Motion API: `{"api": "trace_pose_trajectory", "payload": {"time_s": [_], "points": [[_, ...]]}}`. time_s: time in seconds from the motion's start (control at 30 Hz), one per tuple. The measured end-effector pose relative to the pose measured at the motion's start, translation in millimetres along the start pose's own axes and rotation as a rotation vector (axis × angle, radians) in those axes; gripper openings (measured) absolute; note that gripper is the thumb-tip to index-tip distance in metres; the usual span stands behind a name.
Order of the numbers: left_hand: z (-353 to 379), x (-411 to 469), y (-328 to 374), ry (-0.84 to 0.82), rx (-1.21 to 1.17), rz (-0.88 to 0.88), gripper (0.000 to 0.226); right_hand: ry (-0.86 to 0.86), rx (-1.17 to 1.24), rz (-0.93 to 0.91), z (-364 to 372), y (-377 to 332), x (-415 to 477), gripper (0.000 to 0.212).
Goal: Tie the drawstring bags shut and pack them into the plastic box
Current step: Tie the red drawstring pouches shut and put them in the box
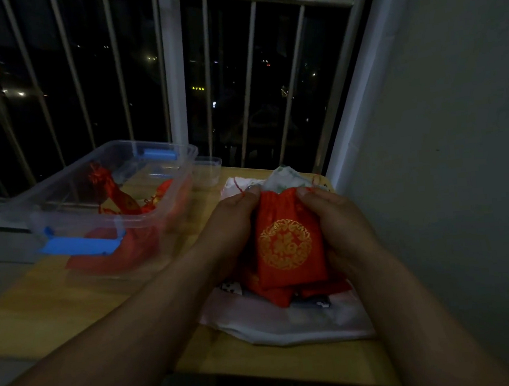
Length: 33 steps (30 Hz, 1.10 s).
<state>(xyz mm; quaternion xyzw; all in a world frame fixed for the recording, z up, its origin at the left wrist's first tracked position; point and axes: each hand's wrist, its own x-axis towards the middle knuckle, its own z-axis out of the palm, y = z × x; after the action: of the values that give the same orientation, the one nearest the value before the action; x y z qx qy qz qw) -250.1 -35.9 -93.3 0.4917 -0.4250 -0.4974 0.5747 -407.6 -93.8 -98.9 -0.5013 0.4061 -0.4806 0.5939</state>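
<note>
Slippage is risked at centre frame if the red bag [288, 239], pinched at both mouth corners by the left hand [231, 222] and right hand [338, 216], is pulled unevenly.

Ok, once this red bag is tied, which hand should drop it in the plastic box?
Left, probably. The left hand grips the red bag on the side facing the plastic box; the right hand, also gripping it, would have to cross over.

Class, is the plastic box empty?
No, red bags already lie inside the box.
</note>
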Motion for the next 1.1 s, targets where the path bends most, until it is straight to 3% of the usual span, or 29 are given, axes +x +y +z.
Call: {"api": "trace_pose_trajectory", "payload": {"time_s": [0.23, 0.4, 0.47, 0.63, 0.9, 1.1], "points": [[-6.4, -1.8, -0.6, 0.095, 0.223, 0.112, 0.043, 0.058, 0.131, -0.015, -0.2, 2.4, 5.1, 0.044], [-7.8, 0.7, 2.5, 0.139, 0.17, 0.082, 0.052, 0.117, 0.208, 0.037, -3.0, -1.9, 3.9, 0.023], [-8.1, 0.7, 2.9, 0.143, 0.127, 0.053, 0.045, 0.145, 0.233, 0.067, -2.2, -4.9, 1.5, 0.021], [-11.3, 5.4, -1.2, 0.108, -0.017, -0.042, 0.039, 0.15, 0.233, 0.074, -0.8, -8.6, -0.8, 0.034], [-13.7, 15.8, -7.9, 0.132, -0.441, -0.176, 0.037, 0.111, 0.591, 0.206, -3.8, -12.9, -1.1, 0.032], [-16.8, 20.3, -6.8, 0.16, -0.788, -0.179, 0.042, 0.137, 0.665, 0.249, -7.5, -12.5, -0.5, 0.039]]}}
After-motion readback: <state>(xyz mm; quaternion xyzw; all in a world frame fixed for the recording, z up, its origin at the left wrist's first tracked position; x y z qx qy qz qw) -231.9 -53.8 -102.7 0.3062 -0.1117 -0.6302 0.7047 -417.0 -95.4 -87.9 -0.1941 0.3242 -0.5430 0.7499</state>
